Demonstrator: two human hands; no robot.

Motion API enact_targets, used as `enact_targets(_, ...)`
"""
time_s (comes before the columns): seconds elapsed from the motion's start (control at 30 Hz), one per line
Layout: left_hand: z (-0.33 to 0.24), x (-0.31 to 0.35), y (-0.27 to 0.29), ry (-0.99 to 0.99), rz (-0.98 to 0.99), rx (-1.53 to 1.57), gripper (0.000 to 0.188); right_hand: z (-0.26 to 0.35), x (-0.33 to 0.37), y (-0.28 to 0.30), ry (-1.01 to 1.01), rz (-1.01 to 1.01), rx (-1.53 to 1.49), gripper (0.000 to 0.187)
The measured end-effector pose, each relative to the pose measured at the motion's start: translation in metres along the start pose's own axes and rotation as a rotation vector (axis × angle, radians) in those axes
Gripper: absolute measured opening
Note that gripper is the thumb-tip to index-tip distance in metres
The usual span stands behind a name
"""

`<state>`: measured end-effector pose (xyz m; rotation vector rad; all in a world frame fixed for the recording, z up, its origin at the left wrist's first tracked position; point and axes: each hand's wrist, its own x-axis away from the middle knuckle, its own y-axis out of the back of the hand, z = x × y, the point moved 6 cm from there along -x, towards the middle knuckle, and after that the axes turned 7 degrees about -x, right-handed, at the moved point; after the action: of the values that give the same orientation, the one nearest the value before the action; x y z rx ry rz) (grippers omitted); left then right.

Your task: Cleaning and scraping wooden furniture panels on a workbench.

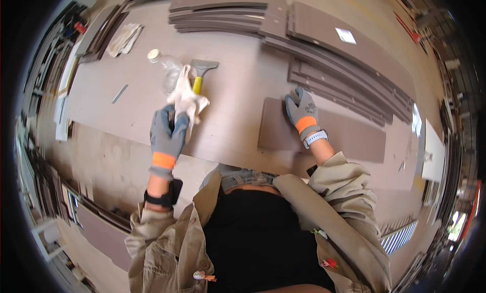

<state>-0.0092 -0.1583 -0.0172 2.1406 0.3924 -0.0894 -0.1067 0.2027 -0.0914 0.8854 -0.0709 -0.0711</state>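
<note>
One crumpled white cloth hangs from the gloved left hand, whose fingers and thumb are closed on its lower end above the near side of the broad work table. Just beyond are a yellow-handled scraper, partly overlapped by the cloth from this angle, and a white-capped clear plastic bottle to its left. The gloved right hand is at the far edge of a loose dark brown panel, near the panel's left end. Its fingers are bent; whether they grip the edge or merely rest there, I cannot tell. Past that hand sits a stack of brown panels.

The step in hand looks like handling the cloth beside the panel; taking up or laying down is unclear. Carrying it rightward would call for a firm pinch and lifting clear of the scraper.
</note>
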Motion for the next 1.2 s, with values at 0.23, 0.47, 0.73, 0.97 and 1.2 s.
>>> enact_targets(0.23,0.02,-0.052,-0.048,0.222,-0.001,0.411,0.042,-0.026,0.092,0.014,0.248,-0.179,0.163,0.046)
enact_targets(0.47,-0.101,-0.005,-0.036,0.348,0.688,1.49,0.022,0.016,0.103,0.018,0.212,-0.105,-0.149,0.042)
enact_targets(0.73,-0.134,0.016,0.002,-0.119,0.704,1.281,0.029,0.148,0.125,0.058,0.029,0.365,-1.142,0.029)
enact_targets(0.97,-0.147,0.018,0.02,-0.38,0.386,0.415,0.034,0.154,0.122,0.034,-0.053,0.569,-1.101,0.031)
enact_targets(1.2,-0.129,0.018,0.016,-0.12,0.424,0.908,0.031,0.149,0.133,0.016,-0.261,0.807,-1.566,0.039)
